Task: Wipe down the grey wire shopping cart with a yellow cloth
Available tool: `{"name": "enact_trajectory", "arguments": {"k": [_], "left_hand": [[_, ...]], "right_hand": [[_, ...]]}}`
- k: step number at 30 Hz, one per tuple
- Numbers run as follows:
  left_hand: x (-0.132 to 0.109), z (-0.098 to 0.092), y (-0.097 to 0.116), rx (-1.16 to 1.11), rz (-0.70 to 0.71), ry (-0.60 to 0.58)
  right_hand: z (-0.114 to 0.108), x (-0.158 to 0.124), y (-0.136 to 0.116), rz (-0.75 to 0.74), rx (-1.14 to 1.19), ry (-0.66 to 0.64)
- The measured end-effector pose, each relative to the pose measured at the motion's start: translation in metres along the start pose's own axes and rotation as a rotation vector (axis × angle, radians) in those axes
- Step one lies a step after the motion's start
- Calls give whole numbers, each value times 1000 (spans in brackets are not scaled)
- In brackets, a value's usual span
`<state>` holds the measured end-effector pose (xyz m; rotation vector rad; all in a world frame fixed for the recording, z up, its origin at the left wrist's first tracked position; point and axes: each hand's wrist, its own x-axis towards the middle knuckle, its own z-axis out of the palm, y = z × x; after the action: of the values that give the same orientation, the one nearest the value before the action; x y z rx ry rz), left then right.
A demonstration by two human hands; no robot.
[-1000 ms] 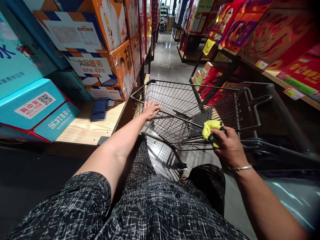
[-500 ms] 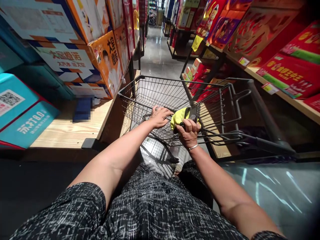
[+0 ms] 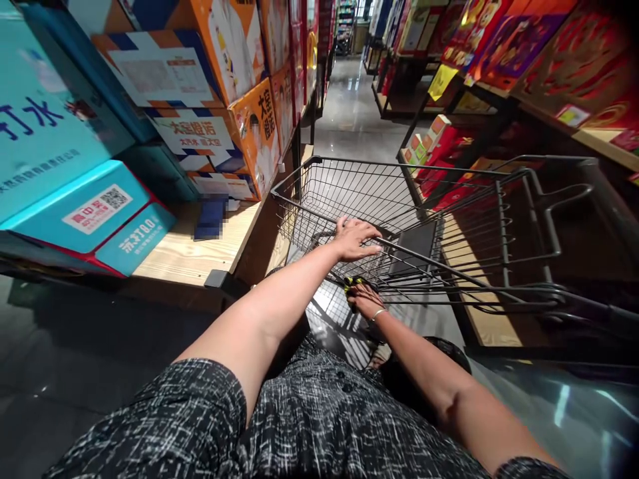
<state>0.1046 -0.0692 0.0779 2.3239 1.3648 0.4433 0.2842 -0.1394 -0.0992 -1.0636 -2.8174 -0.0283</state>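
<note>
In the head view a dark wire shopping cart [image 3: 344, 166] stands in front of me, its handle side off to the right. My left hand [image 3: 355, 238] lies over the cart's near rim, palm down, fingers stretched out and apart. Lower down, my right hand [image 3: 368, 299], with a bracelet at the wrist, is closed around a crumpled yellow-and-black cloth [image 3: 352, 286] beside the cart's near wire wall. Much of the cloth is hidden by the fingers. A dark flat panel [image 3: 412, 249] shows inside the cart, right of my left hand.
Left, a wooden shelf [image 3: 200, 256] bears turquoise boxes [image 3: 132, 239], orange-and-white cartons [image 3: 200, 136] and a blurred blue item [image 3: 210, 216]. Right, red gift boxes [image 3: 529, 40] fill shelving close to the cart. A tiled aisle [image 3: 344, 120] runs ahead between the shelves.
My right hand has moved down with the cloth, from the near rim to below it. My left hand stays on the rim. The view has swung left, showing more turquoise boxes.
</note>
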Motion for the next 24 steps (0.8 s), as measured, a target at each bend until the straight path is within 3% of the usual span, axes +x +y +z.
{"name": "enact_trajectory", "arguments": {"k": [3,5,8,11,14,17,21,24], "left_hand": [[2,-2,-4,-6,-10,11],[5,-3,-8,1,-10,7],[9,-4,-18,9,-6,2],[13,-7,-28,9,-2,6],[16,-9,-34,25,-27,22],[19,-10,-34,23,-50,34],[20,-10,-31,22,-65,48],[21,-9,-31,23,-73,50]], "right_hand": [[-30,-11,9,13,-90,-85],[-61,-29,18,47,-156,-54],[-109,-61,36,138,-280,101],[-136,-81,46,211,-399,313],[-131,-77,41,301,-396,378],[-102,-57,25,377,-211,240],[-63,-28,3,222,80,10],[-54,-20,-3,140,104,-34]]}}
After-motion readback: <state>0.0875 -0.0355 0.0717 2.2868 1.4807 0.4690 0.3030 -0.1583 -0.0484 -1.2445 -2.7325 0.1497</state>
